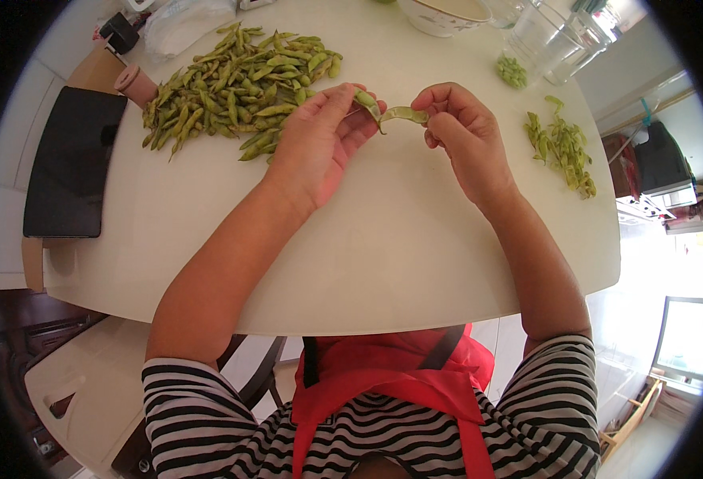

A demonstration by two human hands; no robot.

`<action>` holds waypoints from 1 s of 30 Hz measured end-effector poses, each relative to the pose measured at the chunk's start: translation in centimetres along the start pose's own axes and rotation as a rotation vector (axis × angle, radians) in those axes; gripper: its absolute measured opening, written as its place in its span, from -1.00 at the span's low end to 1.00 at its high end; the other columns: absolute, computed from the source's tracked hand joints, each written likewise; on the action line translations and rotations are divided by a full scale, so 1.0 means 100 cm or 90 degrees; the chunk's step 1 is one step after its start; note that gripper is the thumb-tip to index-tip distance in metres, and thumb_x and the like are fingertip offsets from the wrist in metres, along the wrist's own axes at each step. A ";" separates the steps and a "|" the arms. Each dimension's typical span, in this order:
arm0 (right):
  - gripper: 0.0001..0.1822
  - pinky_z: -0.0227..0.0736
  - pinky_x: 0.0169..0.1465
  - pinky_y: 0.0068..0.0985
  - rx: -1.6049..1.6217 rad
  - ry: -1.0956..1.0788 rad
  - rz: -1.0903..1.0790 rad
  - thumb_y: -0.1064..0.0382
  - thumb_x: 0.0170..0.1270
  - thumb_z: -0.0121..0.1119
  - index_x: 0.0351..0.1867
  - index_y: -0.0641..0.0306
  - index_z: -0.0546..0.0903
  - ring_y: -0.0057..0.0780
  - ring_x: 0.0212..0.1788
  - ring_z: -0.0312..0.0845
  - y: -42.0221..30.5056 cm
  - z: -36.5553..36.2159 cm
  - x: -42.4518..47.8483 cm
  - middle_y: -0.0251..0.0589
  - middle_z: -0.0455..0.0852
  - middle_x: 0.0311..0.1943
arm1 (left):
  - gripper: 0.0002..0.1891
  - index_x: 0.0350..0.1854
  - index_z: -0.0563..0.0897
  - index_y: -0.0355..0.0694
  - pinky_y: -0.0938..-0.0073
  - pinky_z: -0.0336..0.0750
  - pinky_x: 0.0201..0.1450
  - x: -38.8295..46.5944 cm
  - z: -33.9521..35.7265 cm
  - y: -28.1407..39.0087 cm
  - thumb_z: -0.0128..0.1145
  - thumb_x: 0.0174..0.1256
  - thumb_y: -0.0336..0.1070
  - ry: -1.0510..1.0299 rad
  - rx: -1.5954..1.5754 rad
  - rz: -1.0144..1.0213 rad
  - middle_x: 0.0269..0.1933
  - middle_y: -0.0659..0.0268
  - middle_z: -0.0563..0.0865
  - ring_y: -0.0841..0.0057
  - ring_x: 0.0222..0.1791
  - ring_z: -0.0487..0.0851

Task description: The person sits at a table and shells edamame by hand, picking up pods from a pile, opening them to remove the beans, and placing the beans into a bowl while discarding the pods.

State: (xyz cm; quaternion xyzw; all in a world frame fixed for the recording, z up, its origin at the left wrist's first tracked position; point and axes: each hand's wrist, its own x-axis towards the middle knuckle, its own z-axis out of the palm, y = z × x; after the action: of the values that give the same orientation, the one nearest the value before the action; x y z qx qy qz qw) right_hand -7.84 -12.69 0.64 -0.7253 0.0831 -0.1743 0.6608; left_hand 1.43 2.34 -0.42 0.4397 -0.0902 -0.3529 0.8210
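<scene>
Over the middle of the table, my left hand [318, 135] holds a green soybean pod [368, 103] between thumb and fingers. My right hand [474, 141] pinches the end of a pale, flattened pod shell [402, 113]. The shell meets the pod at its lower tip; whether the two are still joined I cannot tell. Just beyond my left hand spreads a large heap of unshelled soybean pods [231, 90]. Flattened pod shells [561, 146] lie in a small pile to the right. Behind that pile, shelled green beans [512, 73] sit at the bottom of a clear container [534, 36].
A patterned white bowl [441, 24] stands at the far edge, near another clear container [585, 45]. On the left are a pink cylindrical container [136, 85], a black flat panel [76, 161] and a white plastic bag [186, 24]. The pale table [381, 281] curves towards my body.
</scene>
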 end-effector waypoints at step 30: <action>-0.69 0.50 -0.36 -0.59 -0.340 0.022 -0.233 0.42 -0.02 0.28 -0.19 0.29 0.53 -0.50 -0.44 0.55 0.000 0.008 -0.003 -0.19 0.56 -0.36 | -0.80 -0.11 0.52 -0.30 0.58 0.50 -0.01 -0.004 0.003 -0.002 0.12 0.22 -0.44 -0.086 0.251 -0.040 -0.19 0.31 0.61 0.60 -0.16 0.58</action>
State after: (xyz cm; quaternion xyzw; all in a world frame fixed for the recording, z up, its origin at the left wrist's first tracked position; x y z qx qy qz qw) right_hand -7.83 -11.79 0.55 -0.8728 0.0055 -0.2747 0.4034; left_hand 0.92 2.29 -0.28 0.5698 -0.1988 -0.3823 0.6998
